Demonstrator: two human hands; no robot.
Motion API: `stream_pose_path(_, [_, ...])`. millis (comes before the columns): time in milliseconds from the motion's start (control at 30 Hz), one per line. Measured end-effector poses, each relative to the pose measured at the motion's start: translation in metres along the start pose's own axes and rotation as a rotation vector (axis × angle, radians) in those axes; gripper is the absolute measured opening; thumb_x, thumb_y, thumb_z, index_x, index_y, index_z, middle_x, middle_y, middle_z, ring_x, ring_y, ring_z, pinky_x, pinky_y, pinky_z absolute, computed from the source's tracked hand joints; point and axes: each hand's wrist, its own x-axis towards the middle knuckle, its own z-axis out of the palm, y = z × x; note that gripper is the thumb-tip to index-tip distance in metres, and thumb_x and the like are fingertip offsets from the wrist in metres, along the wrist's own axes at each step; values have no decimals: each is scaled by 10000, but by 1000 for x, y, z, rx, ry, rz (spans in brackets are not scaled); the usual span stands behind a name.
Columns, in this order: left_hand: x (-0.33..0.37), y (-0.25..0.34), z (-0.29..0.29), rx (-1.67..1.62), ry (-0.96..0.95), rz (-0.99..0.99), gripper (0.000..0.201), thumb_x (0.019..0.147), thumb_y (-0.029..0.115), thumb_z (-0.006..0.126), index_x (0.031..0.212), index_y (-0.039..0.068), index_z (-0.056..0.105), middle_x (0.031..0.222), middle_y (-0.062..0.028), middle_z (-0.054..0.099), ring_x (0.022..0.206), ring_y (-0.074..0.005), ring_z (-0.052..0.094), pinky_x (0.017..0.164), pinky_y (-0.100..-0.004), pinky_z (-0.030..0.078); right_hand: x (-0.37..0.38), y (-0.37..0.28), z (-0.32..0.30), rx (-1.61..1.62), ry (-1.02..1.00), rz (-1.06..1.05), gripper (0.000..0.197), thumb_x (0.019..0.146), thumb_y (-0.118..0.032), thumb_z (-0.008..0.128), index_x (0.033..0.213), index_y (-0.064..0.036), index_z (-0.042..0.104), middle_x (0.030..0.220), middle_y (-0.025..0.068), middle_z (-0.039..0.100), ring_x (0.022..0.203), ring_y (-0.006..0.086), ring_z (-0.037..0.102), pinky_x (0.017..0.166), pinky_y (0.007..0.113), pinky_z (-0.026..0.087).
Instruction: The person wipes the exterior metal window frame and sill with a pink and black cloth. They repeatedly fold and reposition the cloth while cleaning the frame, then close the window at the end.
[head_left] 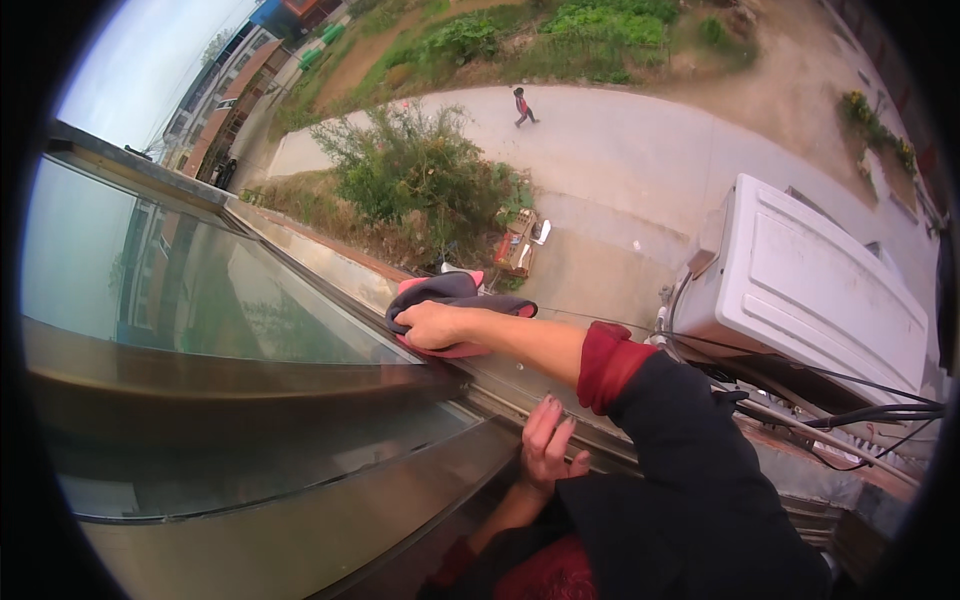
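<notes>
Stretched out over the sill, my right hand [432,325] is closed on a grey and pink cloth [455,290]. The cloth is bunched against the outer ledge beside the lower edge of a glass window pane [250,310]. Part of it is hidden under the fingers. My left hand [548,445] rests at the metal window frame [420,475], its fingers extended over the track and holding nothing. My right arm wears a dark sleeve with a red cuff and passes in front of the window track.
To the right, a white air conditioner unit [820,290] hangs outside, with black cables [860,412] and a pipe near my right arm. Far below lie a concrete road [620,140] with a person [523,107] walking, a bush [410,180] and a cardboard box [517,243].
</notes>
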Motion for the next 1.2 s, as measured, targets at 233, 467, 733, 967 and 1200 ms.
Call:
stream_pose_path(233, [4,8,-6,-24,-49,-54,447,966,288,619,1273,-31,547,1357,-255,484,1233,-484,524,1039,-553,478,-100,2,1,-183,-151,101,393,867,-86,504,1227,28,613,1123,295,678,1084,434,650,929,476,492])
stream_pose_path(467, [-3,9,-3,65,18,38,423,976,323,594,1235,-10,560,1329,-228,473,1141,-421,532,997,-533,466,-164,-13,13,-325,-260,133,332,837,-114,538,1110,5,686,1092,249,669,1057,437,637,909,478,503])
stream_pose_path(733, [-8,10,-2,82,42,40,384,933,264,650,1216,14,579,1211,-189,518,985,-355,561,853,-465,479,-180,2,40,-842,56,-129,276,847,-331,644,1065,-209,762,1188,48,563,1130,220,535,857,433,430])
stream_pose_path(967, [-33,44,-37,85,-32,165,306,948,271,640,1175,69,602,1144,-130,556,963,-297,583,845,-439,459,-225,-11,74,-1060,207,-134,185,769,-229,676,943,-180,716,1025,44,524,980,212,532,766,398,405])
stream_pose_path(1200, [-42,46,-52,22,29,-25,275,958,252,616,1146,51,610,1162,-141,548,980,-310,534,878,-428,439,-328,-25,80,-934,236,41,148,788,-214,673,927,-169,698,969,39,519,982,222,510,792,406,373])
